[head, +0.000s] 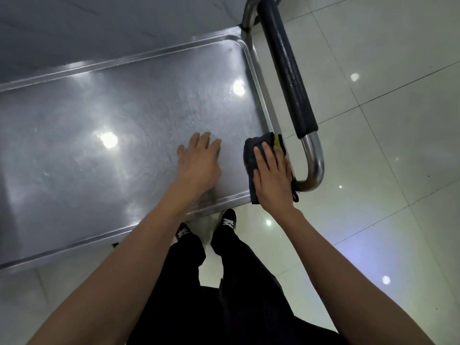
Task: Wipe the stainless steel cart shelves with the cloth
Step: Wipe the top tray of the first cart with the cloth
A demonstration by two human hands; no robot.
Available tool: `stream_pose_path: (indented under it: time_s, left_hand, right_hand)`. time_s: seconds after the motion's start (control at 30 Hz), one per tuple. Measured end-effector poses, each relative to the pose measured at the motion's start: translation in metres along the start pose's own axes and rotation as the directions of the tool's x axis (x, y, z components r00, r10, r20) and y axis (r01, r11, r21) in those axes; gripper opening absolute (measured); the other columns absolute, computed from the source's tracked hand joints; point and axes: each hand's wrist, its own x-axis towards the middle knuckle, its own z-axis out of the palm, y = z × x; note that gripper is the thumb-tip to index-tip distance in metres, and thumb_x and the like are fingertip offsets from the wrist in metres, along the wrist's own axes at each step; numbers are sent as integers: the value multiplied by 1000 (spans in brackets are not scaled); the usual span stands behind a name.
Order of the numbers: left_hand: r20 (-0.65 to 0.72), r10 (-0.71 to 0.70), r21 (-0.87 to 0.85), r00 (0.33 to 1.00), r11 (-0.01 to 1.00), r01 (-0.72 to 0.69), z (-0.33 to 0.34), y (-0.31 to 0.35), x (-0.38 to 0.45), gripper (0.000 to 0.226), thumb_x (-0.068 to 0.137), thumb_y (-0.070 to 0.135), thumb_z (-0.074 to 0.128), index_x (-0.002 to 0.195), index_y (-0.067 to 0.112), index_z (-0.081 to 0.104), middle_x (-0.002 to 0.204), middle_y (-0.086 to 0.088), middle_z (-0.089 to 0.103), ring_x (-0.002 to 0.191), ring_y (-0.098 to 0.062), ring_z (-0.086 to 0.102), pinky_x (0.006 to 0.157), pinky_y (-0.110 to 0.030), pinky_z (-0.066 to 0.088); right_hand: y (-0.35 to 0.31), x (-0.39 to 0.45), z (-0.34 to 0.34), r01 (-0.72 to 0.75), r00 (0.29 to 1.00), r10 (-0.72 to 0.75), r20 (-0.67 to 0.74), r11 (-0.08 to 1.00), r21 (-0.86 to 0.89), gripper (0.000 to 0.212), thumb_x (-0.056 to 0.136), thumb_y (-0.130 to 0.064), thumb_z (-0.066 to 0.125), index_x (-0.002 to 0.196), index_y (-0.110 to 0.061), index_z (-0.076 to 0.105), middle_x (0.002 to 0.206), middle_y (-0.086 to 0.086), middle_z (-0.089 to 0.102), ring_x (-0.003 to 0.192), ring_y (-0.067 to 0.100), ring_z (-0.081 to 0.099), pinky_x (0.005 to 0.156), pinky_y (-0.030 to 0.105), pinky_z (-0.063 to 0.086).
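Observation:
The stainless steel cart's top shelf [104, 115] fills the left and middle of the head view, with a raised rim all round. A dark grey cloth [251, 155] with a yellow patch lies on the shelf's near right corner. My right hand [272, 179] presses flat on the cloth with straight fingers. My left hand [199, 164] rests flat on the bare shelf just left of the cloth, fingers spread.
The cart's handle [286, 68], a steel tube with a black foam grip, runs along the shelf's right end. Pale glossy floor tiles [385, 120] lie to the right and below. My legs and dark shoes [229, 220] stand at the shelf's near edge.

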Motion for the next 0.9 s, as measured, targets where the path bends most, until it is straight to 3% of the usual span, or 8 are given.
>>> stream_pose_path:
  time_s: [0.23,0.4,0.53,0.63,0.9]
  left_hand:
    - [-18,-55,-2,998,998,55,-29,-28,51,54,92,14,51,145,21,44,164,-10,20,152,-33,8,118,-65,13]
    - [-21,-59,-21,998,998,58,-46,-47,85,55,91,15,55,145,24,46,163,-11,21,152,-35,9,118,-65,12]
    - [-26,-75,-47,997,996,74,-52,-56,103,36,89,12,54,122,19,67,153,-11,38,145,-35,23,112,-66,26]
    - [-18,-81,-41,997,996,80,-52,-59,108,25,91,15,56,107,21,73,144,-7,45,138,-35,30,107,-64,33]
    - [-21,-57,-4,998,998,57,-47,-60,107,25,88,14,55,107,21,70,145,-6,41,140,-36,26,104,-58,37]
  right_hand:
    - [-16,61,-4,61,997,-61,37,998,4,56,104,-28,36,157,-19,21,165,3,16,152,26,8,121,52,18]
    - [-34,111,-8,28,1000,-28,-3,1000,10,55,104,-28,36,157,-19,21,164,4,16,152,27,10,120,53,20]
    - [-46,160,-12,22,999,-21,-34,1000,22,55,104,-28,36,156,-18,24,164,6,19,151,28,12,121,51,21]
    - [-52,193,-13,32,999,-32,-36,999,22,55,103,-28,35,156,-19,24,163,5,19,150,28,13,119,52,23]
    - [-67,271,-17,23,999,-23,-31,1000,2,55,103,-31,32,156,-21,22,164,4,18,151,28,11,120,53,20]
